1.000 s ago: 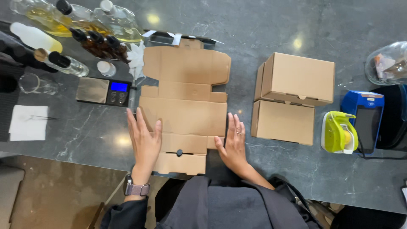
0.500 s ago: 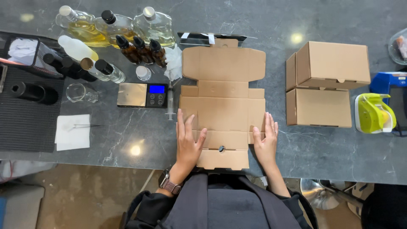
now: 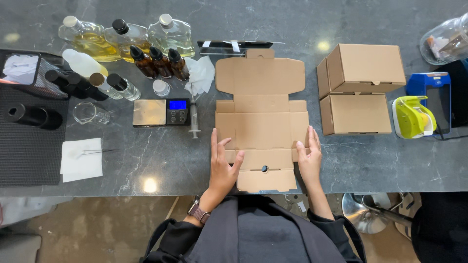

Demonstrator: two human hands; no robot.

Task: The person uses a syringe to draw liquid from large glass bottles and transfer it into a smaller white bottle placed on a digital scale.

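flat unfolded cardboard box blank (image 3: 262, 117) lying on the grey stone counter (image 3: 370, 156), near edge, tuck flap just short of the counter lip. left hand (image 3: 222, 163) flat, fingers spread, palm down on the blank's left side flap; gripping nothing. right hand (image 3: 309, 155) also open and flat, fingers together, pressing the right side flap; nothing held.

risks, as judgement:
- uneven press left vs right, so blank skews and side walls crease off the score lines.
- near flap close to the counter edge; a pull toward the body could slide the blank off.
- syringe (image 3: 194, 117) just beside the blank's left edge, small digital scale (image 3: 162, 112) next to it; a sideways shove of the card could knock the syringe or nudge the scale.
- amber dropper bottles (image 3: 160, 62) and crumpled tissue (image 3: 201, 74) near the far left corner; raising the lid panel could catch them.
- two assembled boxes (image 3: 360, 90) stand apart on the right, low risk.
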